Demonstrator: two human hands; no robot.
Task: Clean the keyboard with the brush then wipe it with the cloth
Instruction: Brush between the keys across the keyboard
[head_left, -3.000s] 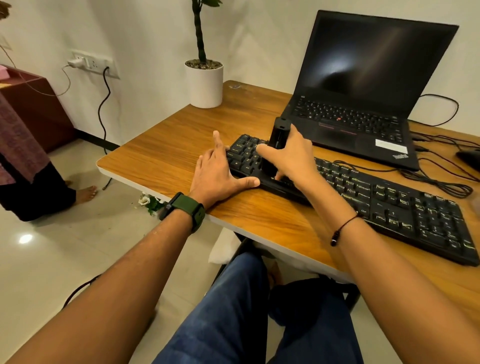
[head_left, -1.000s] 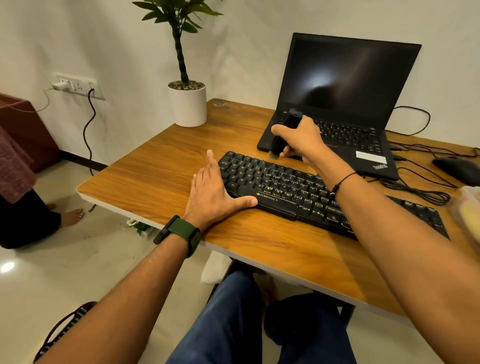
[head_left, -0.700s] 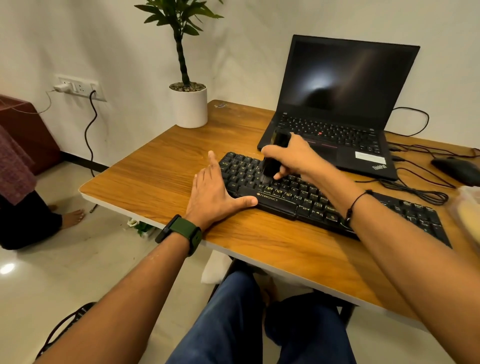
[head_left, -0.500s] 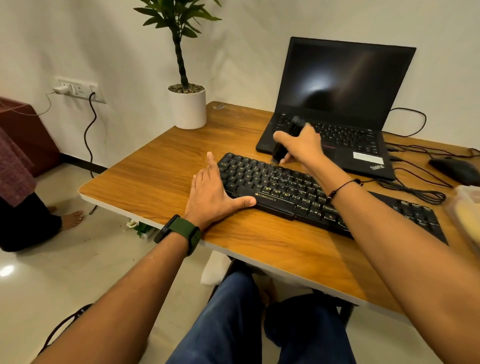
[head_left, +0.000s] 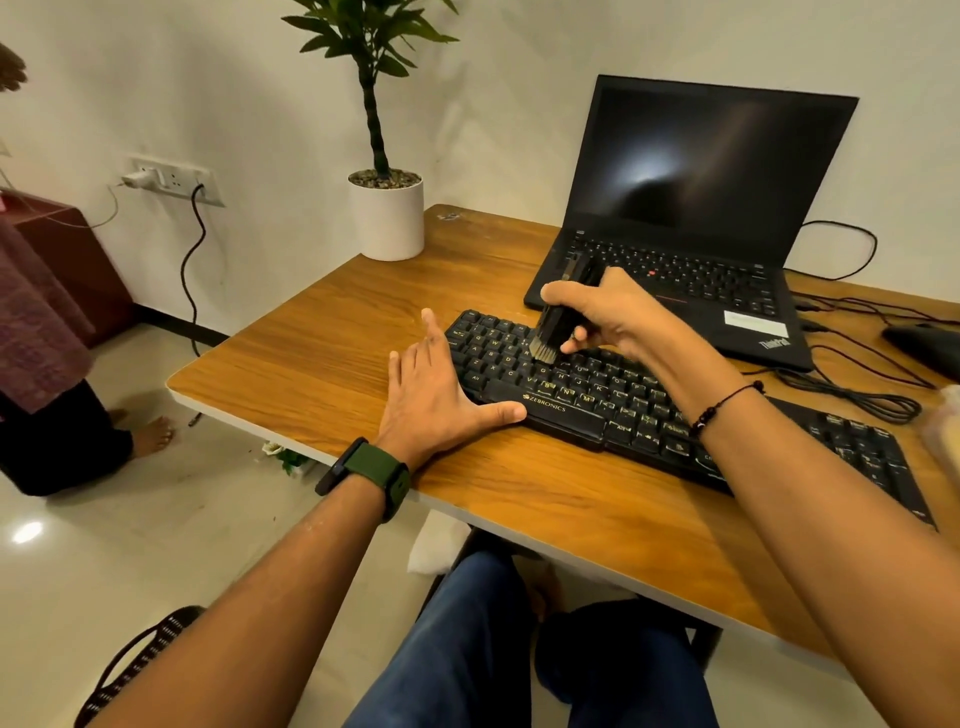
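Wooden desk (head_left: 322, 358). Keyboard (head_left: 613, 402) near front edge; laptop (head_left: 675, 249) just behind it, white plant pot (head_left: 387, 218) far left behind, mouse (head_left: 930, 345) and cables (head_left: 852, 389) right of laptop.

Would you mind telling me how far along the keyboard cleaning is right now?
Brushing is in hand: the right hand grips the brush, bristles down on the keyboard at its left keys, while the left hand braces its left end. How much is already brushed cannot be told. The wipe remains; no cloth is clearly visible.
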